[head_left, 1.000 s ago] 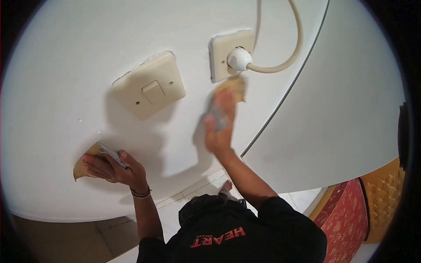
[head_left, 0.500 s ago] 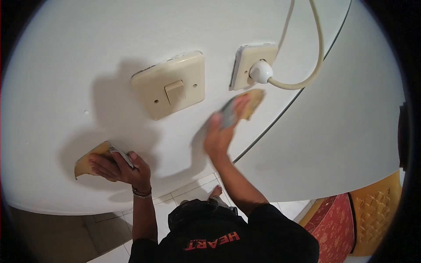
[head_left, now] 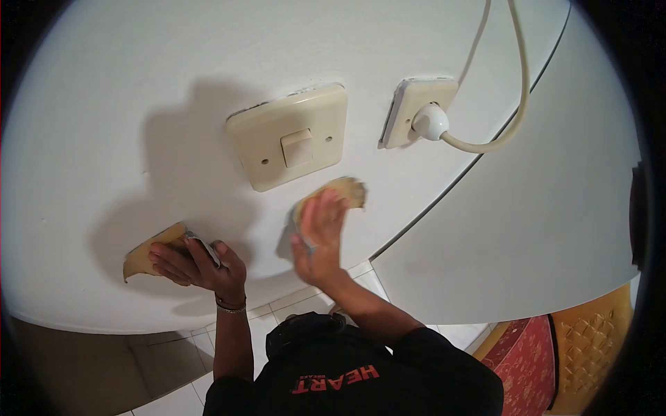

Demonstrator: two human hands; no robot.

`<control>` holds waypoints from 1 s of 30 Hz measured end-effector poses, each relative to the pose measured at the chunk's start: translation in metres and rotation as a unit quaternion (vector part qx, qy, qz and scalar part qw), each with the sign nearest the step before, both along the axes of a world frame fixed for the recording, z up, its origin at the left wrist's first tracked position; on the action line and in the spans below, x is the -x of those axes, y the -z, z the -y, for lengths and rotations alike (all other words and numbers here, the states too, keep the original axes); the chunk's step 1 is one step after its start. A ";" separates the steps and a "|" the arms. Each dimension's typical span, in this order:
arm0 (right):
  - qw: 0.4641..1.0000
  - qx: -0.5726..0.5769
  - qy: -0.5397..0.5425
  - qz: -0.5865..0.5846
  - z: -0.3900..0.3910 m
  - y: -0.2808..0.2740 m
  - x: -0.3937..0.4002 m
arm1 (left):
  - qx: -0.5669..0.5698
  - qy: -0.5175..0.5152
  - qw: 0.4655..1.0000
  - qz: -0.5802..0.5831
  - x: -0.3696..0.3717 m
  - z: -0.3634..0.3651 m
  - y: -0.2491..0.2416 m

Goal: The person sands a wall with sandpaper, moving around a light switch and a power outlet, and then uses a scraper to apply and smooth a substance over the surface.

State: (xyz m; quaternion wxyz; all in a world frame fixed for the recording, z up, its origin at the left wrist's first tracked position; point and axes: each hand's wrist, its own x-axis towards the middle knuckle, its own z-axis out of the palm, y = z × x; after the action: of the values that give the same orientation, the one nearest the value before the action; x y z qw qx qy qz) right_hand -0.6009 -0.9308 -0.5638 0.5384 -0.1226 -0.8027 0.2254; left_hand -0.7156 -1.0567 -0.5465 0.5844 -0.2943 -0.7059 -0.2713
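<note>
Tan sandpaper, right sheet (head_left: 343, 191), lies flat against the white wall (head_left: 139, 83) just below the light switch plate (head_left: 288, 136), its long axis running from lower left to upper right, the free end pointing toward the socket (head_left: 409, 111). The right hand (head_left: 318, 236) presses it to the wall with fingers (head_left: 326, 208) extended and spread flat over the sheet, palm toward the wall; the forearm rises from lower right, wrist nearly straight. The hand is slightly blurred. A second tan sandpaper sheet (head_left: 149, 253) sits lower left on the wall, well apart from the first, long axis close to horizontal, its pointed corner directed left and down. The left hand (head_left: 198, 263) holds this sheet against the wall, fingers curled over its right edge and gripping a folded grey portion; the wrist carries a bracelet (head_left: 230, 305), and the forearm runs almost vertically. A white plug (head_left: 430, 121) is seated in the socket, its cable (head_left: 517, 76) looping upward. Tiled floor (head_left: 305, 301) shows below.
</note>
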 end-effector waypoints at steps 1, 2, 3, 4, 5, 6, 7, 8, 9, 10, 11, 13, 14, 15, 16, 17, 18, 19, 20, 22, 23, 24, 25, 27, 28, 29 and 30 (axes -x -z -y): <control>1.000 0.006 0.025 -0.011 -0.008 0.004 -0.004 | -0.002 0.003 1.000 0.000 0.001 -0.001 0.000; 0.993 0.076 0.048 -0.076 -0.020 0.000 -0.002 | -0.004 0.000 1.000 0.001 0.002 -0.002 0.000; 0.984 0.115 0.078 -0.114 -0.028 -0.020 -0.003 | -0.002 0.001 1.000 -0.006 0.002 -0.002 -0.001; 0.960 0.181 0.026 -0.212 -0.026 -0.036 0.007 | 0.001 0.002 1.000 -0.012 0.001 -0.001 -0.002; 0.920 0.242 -0.025 -0.308 -0.021 -0.044 0.018 | 0.001 0.001 1.000 -0.009 0.000 -0.001 -0.002; 0.973 0.128 -0.007 -0.194 -0.012 -0.034 0.019 | -0.003 0.000 1.000 -0.006 -0.001 -0.002 -0.003; 0.997 0.012 0.014 -0.076 0.002 -0.021 0.016 | -0.007 0.001 1.000 -0.003 -0.001 -0.003 -0.003; 0.999 -0.020 -0.029 0.003 0.018 -0.023 0.012 | -0.010 -0.006 1.000 0.002 0.000 -0.004 -0.002; 0.999 -0.019 -0.027 0.002 0.018 -0.016 0.009 | -0.008 -0.003 1.000 0.001 -0.001 -0.002 -0.001; 1.000 -0.014 -0.015 0.008 0.013 -0.006 0.004 | -0.007 0.001 1.000 0.001 -0.001 -0.001 -0.001; 1.000 -0.013 -0.006 0.014 0.005 0.000 0.002 | -0.009 0.003 1.000 0.000 0.000 -0.001 -0.001; 0.985 0.122 0.032 -0.114 -0.015 -0.015 0.003 | -0.011 0.002 1.000 -0.002 0.003 -0.001 0.000; 0.974 0.159 -0.003 -0.159 -0.011 -0.028 0.008 | -0.009 0.005 1.000 -0.003 0.002 0.000 0.001; 0.958 0.195 -0.038 -0.204 -0.007 -0.036 0.012 | -0.009 0.003 1.000 0.000 0.001 0.000 0.002; 0.959 0.196 -0.038 -0.202 -0.002 -0.032 0.009 | -0.011 0.004 1.000 0.001 0.002 0.000 0.002; 0.992 0.088 -0.038 -0.078 0.005 -0.026 0.003 | -0.013 0.004 1.000 0.001 0.002 0.000 0.001; 0.998 -0.022 -0.039 0.049 0.008 -0.022 0.000 | -0.012 0.002 1.000 0.002 0.002 -0.001 0.001; 0.998 -0.019 -0.042 0.049 0.007 -0.017 -0.002 | -0.013 0.005 1.000 0.002 0.002 -0.001 0.001; 0.997 -0.033 -0.029 0.063 0.005 -0.011 -0.006 | -0.014 0.009 1.000 0.001 0.002 0.000 0.001; 0.999 0.053 -0.008 -0.007 -0.005 -0.005 -0.007 | -0.013 0.010 1.000 -0.002 0.003 0.000 0.001; 0.994 0.078 0.008 -0.075 -0.016 -0.012 -0.004 | -0.013 0.014 1.000 -0.002 0.003 0.001 0.001; 0.990 0.103 0.007 -0.098 -0.018 -0.024 0.000 | -0.013 0.012 1.000 -0.001 0.002 0.001 0.000; 0.984 0.129 0.007 -0.121 -0.017 -0.032 0.002 | -0.015 0.011 1.000 -0.001 0.002 0.000 0.000; 0.999 -0.008 -0.004 -0.040 -0.003 -0.030 0.006 | -0.017 0.011 1.000 -0.002 0.002 0.000 0.000; 0.999 -0.031 -0.043 0.013 0.006 -0.024 0.006 | -0.021 0.012 1.000 -0.002 0.003 0.000 0.001; 0.999 -0.030 -0.042 0.011 0.007 -0.015 0.003 | -0.025 0.013 1.000 -0.003 0.003 0.001 0.001; 0.994 -0.084 -0.035 0.057 0.005 -0.004 0.001 | -0.025 0.014 1.000 -0.005 0.004 0.002 0.001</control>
State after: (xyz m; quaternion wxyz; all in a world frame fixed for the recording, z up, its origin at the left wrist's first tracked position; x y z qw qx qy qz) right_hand -0.6023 -0.9358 -0.5594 0.4924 -0.0616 -0.8517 0.1682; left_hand -0.7192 -1.0589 -0.5472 0.5910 -0.2908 -0.6919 -0.2956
